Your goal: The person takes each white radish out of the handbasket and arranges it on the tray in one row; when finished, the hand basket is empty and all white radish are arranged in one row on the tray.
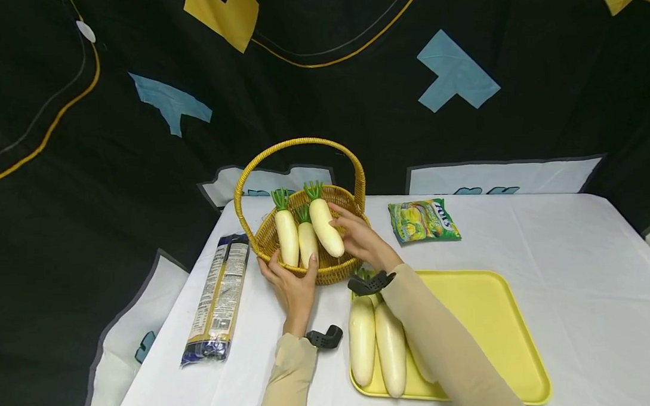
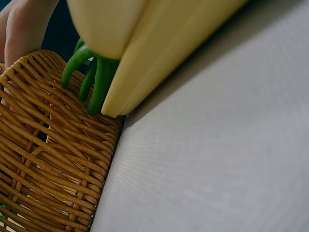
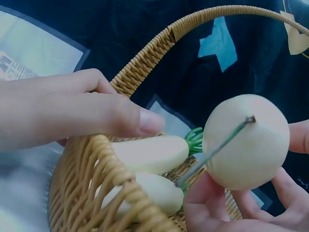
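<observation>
My left hand (image 1: 293, 288) grips the near rim of a wicker basket (image 1: 330, 277), its thumb over the edge. In the right wrist view that thumb lies beside a white radish (image 3: 149, 153) inside. My right hand (image 1: 361, 240) holds another white radish (image 1: 324, 227) by its side, tilted over the basket's right part, green top pointing away. Two white radishes, one at the left (image 1: 287, 237) and one in the middle (image 1: 307, 244), lie in the basket. Several more radishes (image 1: 362, 342) lie on a yellow tray (image 1: 479, 317), partly hidden by my right forearm.
Left of the basket lies a long plastic-wrapped package (image 1: 218, 299). A green snack bag (image 1: 423, 221) is at the back, right of the basket. The basket's tall arched handle (image 1: 301, 141) rises over the opening. A dark curtain (image 1: 327, 107) hangs behind the white-covered table (image 1: 564, 266).
</observation>
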### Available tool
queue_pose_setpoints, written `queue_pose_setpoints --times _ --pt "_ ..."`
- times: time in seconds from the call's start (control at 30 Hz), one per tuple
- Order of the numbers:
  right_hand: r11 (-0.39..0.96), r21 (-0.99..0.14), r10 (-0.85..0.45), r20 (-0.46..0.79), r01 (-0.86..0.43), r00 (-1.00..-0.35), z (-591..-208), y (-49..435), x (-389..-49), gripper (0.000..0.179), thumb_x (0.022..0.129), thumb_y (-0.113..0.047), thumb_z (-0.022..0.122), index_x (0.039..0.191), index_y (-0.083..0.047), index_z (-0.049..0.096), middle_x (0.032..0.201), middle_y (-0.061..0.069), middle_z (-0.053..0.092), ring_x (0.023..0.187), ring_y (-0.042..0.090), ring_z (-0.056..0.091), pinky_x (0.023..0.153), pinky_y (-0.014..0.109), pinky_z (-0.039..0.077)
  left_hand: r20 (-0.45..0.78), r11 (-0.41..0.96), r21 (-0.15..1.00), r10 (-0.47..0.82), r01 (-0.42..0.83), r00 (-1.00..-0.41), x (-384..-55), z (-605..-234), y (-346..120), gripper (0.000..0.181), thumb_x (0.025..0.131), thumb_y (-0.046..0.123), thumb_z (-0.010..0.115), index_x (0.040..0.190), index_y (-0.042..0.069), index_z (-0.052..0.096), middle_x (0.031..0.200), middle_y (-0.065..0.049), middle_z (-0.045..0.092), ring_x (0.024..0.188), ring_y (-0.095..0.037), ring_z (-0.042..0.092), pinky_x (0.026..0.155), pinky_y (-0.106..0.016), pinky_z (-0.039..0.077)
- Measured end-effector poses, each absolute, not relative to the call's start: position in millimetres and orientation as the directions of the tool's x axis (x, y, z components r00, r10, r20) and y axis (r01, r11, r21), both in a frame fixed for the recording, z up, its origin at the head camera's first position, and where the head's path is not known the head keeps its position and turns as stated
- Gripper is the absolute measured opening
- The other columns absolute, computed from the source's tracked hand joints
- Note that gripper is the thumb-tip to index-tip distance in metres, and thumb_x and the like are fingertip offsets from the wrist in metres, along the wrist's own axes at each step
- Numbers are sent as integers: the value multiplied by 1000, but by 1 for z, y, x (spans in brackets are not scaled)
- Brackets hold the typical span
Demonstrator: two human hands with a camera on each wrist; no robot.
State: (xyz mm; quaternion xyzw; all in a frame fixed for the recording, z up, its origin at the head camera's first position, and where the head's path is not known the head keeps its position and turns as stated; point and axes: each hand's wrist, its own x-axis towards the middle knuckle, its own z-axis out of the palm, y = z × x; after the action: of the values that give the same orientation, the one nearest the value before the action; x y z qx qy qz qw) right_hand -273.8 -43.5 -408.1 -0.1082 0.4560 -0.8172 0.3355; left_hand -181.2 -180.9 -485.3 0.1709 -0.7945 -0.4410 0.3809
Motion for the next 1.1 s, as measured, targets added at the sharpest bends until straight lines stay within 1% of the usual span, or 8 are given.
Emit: queue_pose_setpoints --times 0.2,0.37,0.43,0.57,0.63,0.73,0.9,1.1 --pt "-334 -847 -676 -90 414 -731 -402 -24 -261 60 92 -2 35 145 -23 18 149 11 19 117 23 38 84 32 42 458 551 832 -609 70 -648 -182 -486 -182 78 73 44 70 127 4 32 146 -26 0 137 -42 8 104 -57 24" --pt "-345 -864 -691 -32 368 -722 -396 -3 -246 59 94 -3 31 146 -20 12 150 11 15 112 15 42 85 28 43 439 534 843 -617 63 -653 -181 -484 -182 78 73 44 70 127 5 32 147 -25 0 137 -41 9 105 -56 24" --pt "-363 -855 -692 -19 371 -721 -396 6 -241 58 94 -2 30 147 -20 12 147 8 18 109 12 44 84 26 44 438 536 842 -614 60 -656 -181 -484 -182 78 73 45 70 127 4 32 147 -25 0 137 -41 9 105 -56 24" --pt "-393 -838 -700 7 378 -714 -400 25 -231 59 93 0 28 147 -19 11 135 3 31 103 9 50 81 24 46 448 542 838 -610 68 -654 -180 -483 -183 77 73 43 70 127 4 32 146 -26 0 137 -42 9 105 -57 23" --pt "-404 -836 -707 27 372 -707 -402 34 -225 59 93 1 29 147 -18 11 132 1 35 102 8 51 81 23 46 457 544 836 -613 76 -644 -180 -483 -185 76 73 42 70 127 4 31 146 -26 1 137 -41 9 104 -57 23" --pt "-417 -840 -707 58 348 -705 -406 49 -216 59 93 2 29 146 -17 10 131 1 37 105 8 52 82 22 47 460 547 834 -615 74 -641 -179 -482 -185 76 73 42 70 127 5 32 146 -26 1 137 -41 9 105 -57 22" --pt "-397 -872 -674 66 285 -736 -410 78 -202 58 94 1 30 146 -13 9 130 0 38 108 7 53 83 22 47 449 544 837 -609 68 -654 -180 -484 -183 77 72 43 71 127 5 31 146 -26 0 137 -42 8 105 -57 21" --pt "-276 -933 -591 -25 231 -807 -411 110 -185 59 94 -2 37 146 -13 12 126 -2 41 104 6 54 80 24 49 436 533 843 -608 66 -663 -180 -484 -181 77 72 43 70 128 6 31 147 -25 0 137 -41 8 105 -57 21"
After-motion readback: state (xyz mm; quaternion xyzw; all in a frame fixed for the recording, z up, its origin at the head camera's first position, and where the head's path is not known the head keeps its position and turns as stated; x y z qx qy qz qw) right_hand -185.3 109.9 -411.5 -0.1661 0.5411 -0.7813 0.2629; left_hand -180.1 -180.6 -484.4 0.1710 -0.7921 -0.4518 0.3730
